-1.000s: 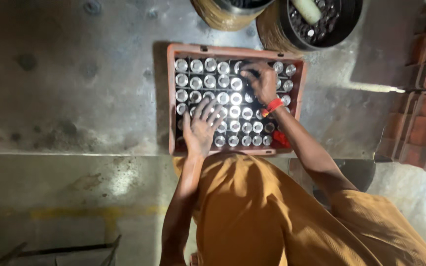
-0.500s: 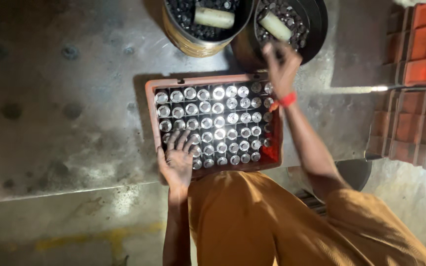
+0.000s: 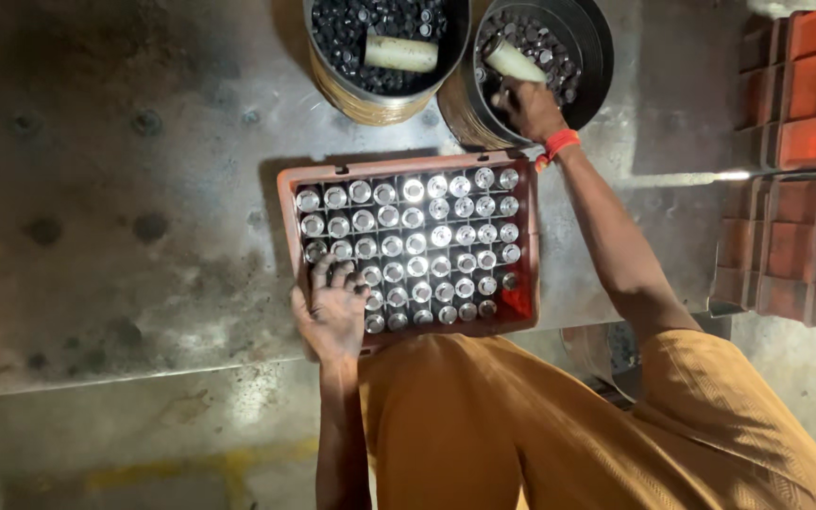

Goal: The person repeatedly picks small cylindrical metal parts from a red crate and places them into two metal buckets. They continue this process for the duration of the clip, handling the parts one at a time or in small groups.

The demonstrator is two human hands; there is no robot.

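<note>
Head view, left hand: we see our left hand (image 3: 334, 310) spread open, fingers flat on the near-left corner of the red plastic crate (image 3: 524, 302) of shiny-topped glass bottles (image 3: 427, 246).
Head view, right hand: our right hand (image 3: 533, 109) reaches into the right-hand round black metal bucket (image 3: 599, 66) of dark bottle caps (image 3: 540, 47), curled beside a pale cylindrical scoop (image 3: 512, 62); grip unclear.
Head view, surroundings: a second cap-filled bucket (image 3: 332, 71) stands left; stacked red crates (image 3: 805, 142) lie right.

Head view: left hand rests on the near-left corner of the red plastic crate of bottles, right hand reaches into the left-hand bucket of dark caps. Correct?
Not quite. In the head view the right hand is in the right-hand round dark bucket of dark caps, not the left-hand bucket. The left hand does rest on the near-left corner of the red plastic crate of bottles.
</note>
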